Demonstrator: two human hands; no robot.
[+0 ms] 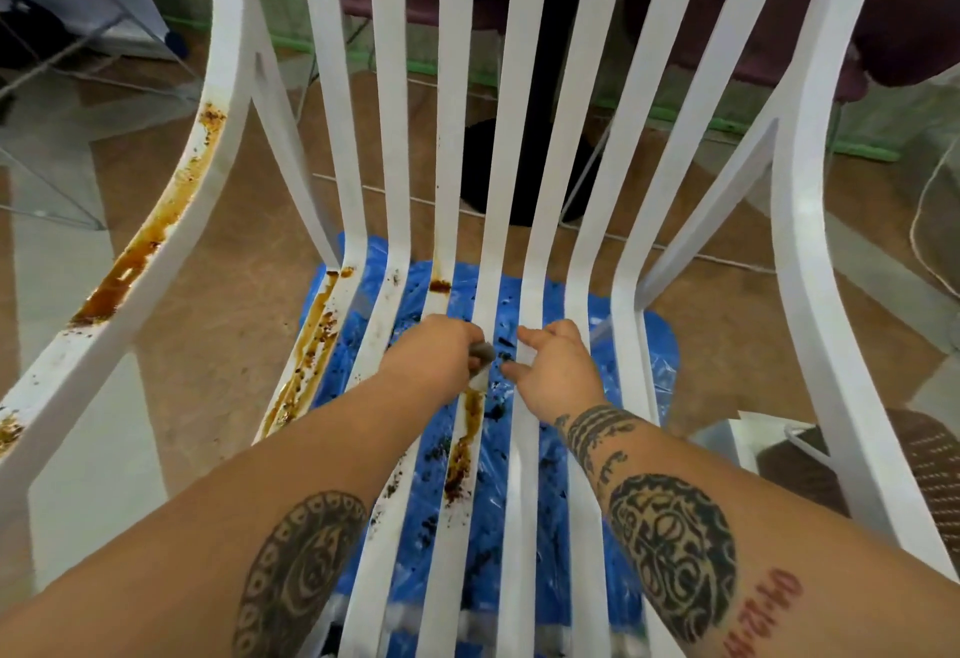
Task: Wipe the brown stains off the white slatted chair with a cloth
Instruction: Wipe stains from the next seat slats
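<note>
Left hand [441,353] clutches the small grey cloth [482,351], right hand [558,366] half-open on the white slatted chair [517,163]: best dragged firmly nearward along the brown stain [470,428].

Narrow gaps btwn slats [511,137], blue sheet [662,345] below; armrests [810,241] L & R
</note>
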